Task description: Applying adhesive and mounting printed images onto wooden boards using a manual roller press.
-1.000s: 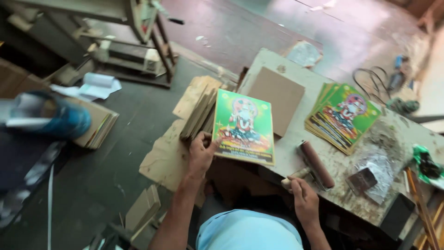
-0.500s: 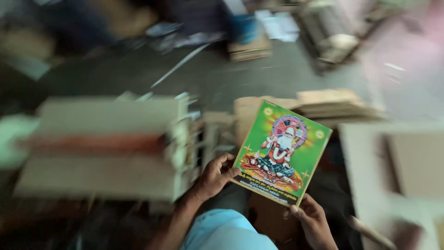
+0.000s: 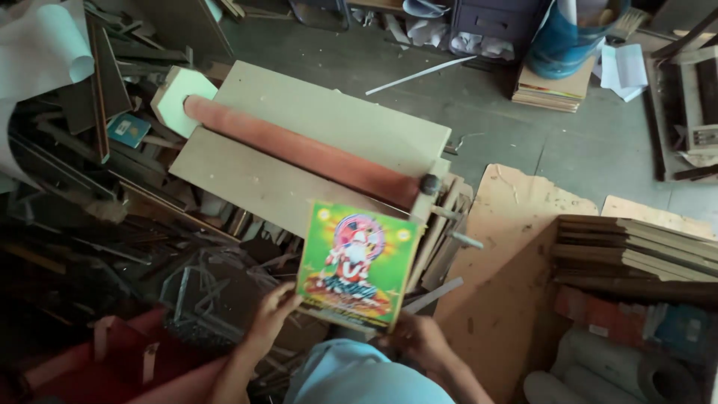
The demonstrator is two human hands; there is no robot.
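Cluttered workshop floor, frame centre: left hand [image 3: 271,318] and right hand [image 3: 420,338] each grip a lower corner of colourful picture board [image 3: 357,263] below roller press [image 3: 307,150]; board likely light, stiff, best edge-held.

right hand [image 3: 420,340] palm hidden behind printed board [image 3: 357,263] (fingers unseen), paper roll [image 3: 613,374] cut off

Print [image 3: 356,266] before roller [image 3: 299,150]; boards [image 3: 636,251] right.
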